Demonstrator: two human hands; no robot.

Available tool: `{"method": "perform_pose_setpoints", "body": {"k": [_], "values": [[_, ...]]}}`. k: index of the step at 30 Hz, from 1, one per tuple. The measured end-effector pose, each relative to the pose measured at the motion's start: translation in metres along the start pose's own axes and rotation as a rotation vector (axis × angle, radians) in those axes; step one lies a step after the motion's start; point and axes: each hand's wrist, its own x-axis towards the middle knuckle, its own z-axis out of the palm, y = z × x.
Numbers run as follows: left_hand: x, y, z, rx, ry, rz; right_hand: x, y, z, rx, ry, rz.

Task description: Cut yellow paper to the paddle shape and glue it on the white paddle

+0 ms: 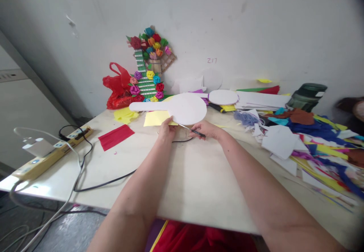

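My left hand point(167, 129) pinches the lower edge of a white paddle-shaped card point(189, 107), which has a round body and a long handle pointing left. Yellow paper point(155, 118) lies under the card and sticks out below its handle. In my right hand point(207, 129) is a slim tool that looks like a pair of scissors point(197, 133), with a silver blade and black handle. Its blade points left and lies along the card's lower edge, close to my left fingers. Whether the blade is cutting the paper, I cannot tell.
Left of my hands are red paper point(116, 137), crumpled yellow paper point(126, 115) and a power strip point(57, 151) with trailing cables. Behind stand a paper-flower craft point(148, 73) and a red bag point(118, 87). Another white paddle point(223, 97) and colourful scraps point(321, 149) lie rightward.
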Motion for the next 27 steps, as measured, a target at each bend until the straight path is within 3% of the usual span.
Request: {"method": "perform_pose_setpoints", "body": {"k": [27], "values": [[-0.003,-0.001,0.002,0.011,0.023,-0.008,0.011,0.014,0.002,0.025,0.031,-0.061]]}}
